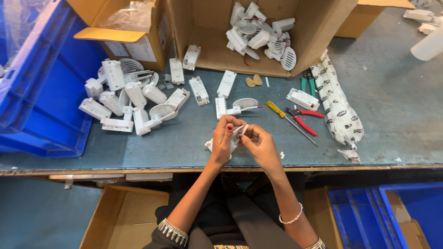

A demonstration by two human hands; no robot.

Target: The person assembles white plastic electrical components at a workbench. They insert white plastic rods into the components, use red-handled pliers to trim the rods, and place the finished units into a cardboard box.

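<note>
My left hand (224,140) and my right hand (260,143) meet over the near edge of the bench, both gripping one small white plastic light-fitting part (238,135). The fingers cover most of it; a white corner sticks out at the lower left. Just beyond my hands lies a white fitting with a slotted round disc (236,106). A yellow-handled screwdriver (282,114) and red-handled pliers (302,121) lie to the right of my hands.
A pile of white fittings (124,99) lies at the left beside a blue crate (41,87). An open cardboard box (207,50) holds more fittings at the back. A printed wrapped roll (337,103) and green-handled cutters (307,83) lie at the right. Boxes and blue bins stand below the bench.
</note>
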